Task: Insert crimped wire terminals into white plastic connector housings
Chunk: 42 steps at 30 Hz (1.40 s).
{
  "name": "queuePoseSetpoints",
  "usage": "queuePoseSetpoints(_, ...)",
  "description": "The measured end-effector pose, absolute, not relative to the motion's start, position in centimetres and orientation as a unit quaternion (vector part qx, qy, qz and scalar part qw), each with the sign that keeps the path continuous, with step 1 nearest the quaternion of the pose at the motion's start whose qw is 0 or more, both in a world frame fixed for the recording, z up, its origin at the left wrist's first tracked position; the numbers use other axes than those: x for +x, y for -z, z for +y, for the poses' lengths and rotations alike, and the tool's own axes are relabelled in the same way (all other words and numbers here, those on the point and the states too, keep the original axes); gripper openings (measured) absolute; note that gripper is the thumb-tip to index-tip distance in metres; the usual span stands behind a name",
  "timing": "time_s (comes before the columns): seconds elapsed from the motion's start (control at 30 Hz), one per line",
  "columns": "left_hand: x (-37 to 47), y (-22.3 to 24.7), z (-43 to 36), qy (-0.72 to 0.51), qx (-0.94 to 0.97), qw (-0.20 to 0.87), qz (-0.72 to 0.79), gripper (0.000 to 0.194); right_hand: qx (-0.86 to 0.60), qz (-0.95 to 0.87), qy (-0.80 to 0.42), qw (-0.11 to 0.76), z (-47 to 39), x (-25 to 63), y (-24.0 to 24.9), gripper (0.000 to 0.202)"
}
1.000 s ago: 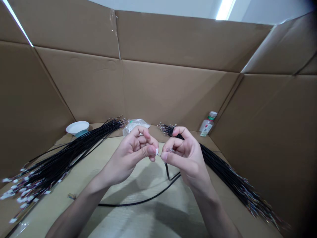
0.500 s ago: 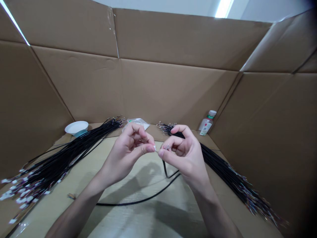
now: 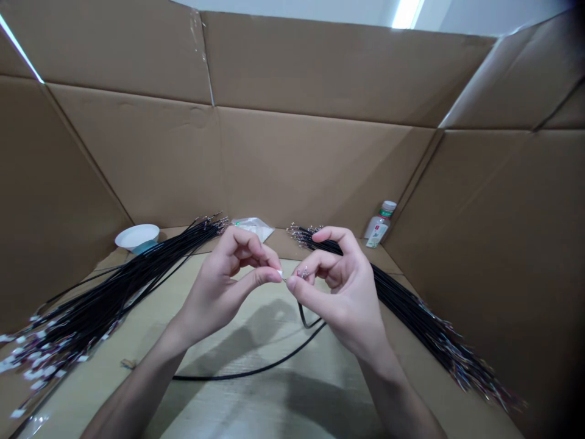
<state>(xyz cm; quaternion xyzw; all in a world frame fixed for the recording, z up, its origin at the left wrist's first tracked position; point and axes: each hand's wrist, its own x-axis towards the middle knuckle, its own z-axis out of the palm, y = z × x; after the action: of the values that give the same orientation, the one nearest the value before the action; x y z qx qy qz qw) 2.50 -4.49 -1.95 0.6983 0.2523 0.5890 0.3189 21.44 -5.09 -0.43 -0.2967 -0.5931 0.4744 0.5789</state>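
Thumb and forefinger of my left hand (image 3: 228, 283) pinch a small white connector housing (image 3: 280, 274). Close by on its right, my right hand (image 3: 340, 289) pinches the thin wires (image 3: 303, 272) at the end of a black cable (image 3: 256, 371). One thin wire spans the narrow gap to the housing; whether its tip sits inside is too small to tell. From my right hand the cable bends down and curves left across the table, passing behind my left forearm. Its other end shows loose coloured wires (image 3: 128, 364).
A bundle of black cables with white connectors (image 3: 123, 286) lies left; another bundle with bare wire ends (image 3: 411, 311) lies right. A white bowl (image 3: 137, 236), a clear plastic bag (image 3: 256, 228) and a bottle (image 3: 380, 225) stand toward the back. Cardboard walls (image 3: 320, 164) enclose the table.
The whole view has shifted slightly left. Both hands keep their pinches, and the white housing shows a little more at my left fingertips.
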Motion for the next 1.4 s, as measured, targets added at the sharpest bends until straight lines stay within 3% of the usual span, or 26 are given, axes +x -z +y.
queuePoseSetpoints(0.2, 2.6, 2.0, -4.4, -0.604, 0.706, 0.265, 0.257, 0.029, -0.277, -0.610, -0.443, 0.596, -5.3, 21.1, 0.7, 0.054)
queuePoseSetpoints(0.63, 3.6, 1.9, -4.8, -0.666, 0.643, 0.264, 0.273, 0.042, -0.243, -0.628, -0.371, 0.639, -5.5, 20.5, 2.2, 0.041)
queuePoseSetpoints(0.8, 3.3, 1.6, -4.6, -0.675, 0.627, 0.290, 0.259, 0.039, -0.227, -0.590, -0.420, 0.652, -4.6, 20.2, 2.1, 0.046)
queuePoseSetpoints(0.93, 3.3, 1.5, -4.3, -0.680, 0.614, 0.315, 0.248, 0.035, -0.216, -0.565, -0.515, 0.607, -3.7, 20.4, 1.8, 0.052)
queuePoseSetpoints(1.07, 3.4, 1.6, -4.5, -0.678, 0.620, 0.302, 0.256, 0.029, -0.200, -0.603, -0.570, 0.522, -3.3, 20.7, 1.6, 0.020)
queuePoseSetpoints(1.17, 3.3, 1.9, -4.6, -0.681, 0.643, 0.231, 0.263, 0.028, -0.185, -0.615, -0.579, 0.502, -3.6, 20.6, 1.4, 0.022)
queuePoseSetpoints(1.3, 2.7, 2.2, -4.5, -0.657, 0.728, 0.015, 0.194, 0.035, -0.176, -0.571, -0.594, 0.539, -4.4, 20.6, 1.5, 0.021)
queuePoseSetpoints(1.4, 2.3, 2.2, -4.9, -0.588, 0.787, -0.125, 0.140, 0.027, -0.182, -0.551, -0.599, 0.552, -5.3, 21.1, 1.7, 0.020)
